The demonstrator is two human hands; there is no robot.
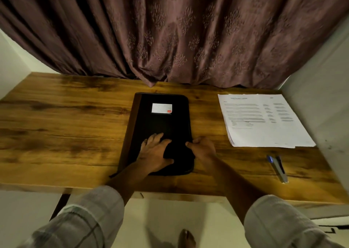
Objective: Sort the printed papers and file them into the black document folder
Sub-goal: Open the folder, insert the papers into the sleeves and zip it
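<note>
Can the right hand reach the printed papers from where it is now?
Probably yes: the papers lie uncovered right of the right hand, bare table between; it must first release the folder.

Print on papers (264, 119) and folder label (161, 108), illegible.

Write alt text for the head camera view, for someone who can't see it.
A person's left hand rests flat on a closed black folder on a wooden table, while the right hand grips the folder's right edge. A stack of printed papers lies to the right, apart from it; a curtain hangs behind.
</note>
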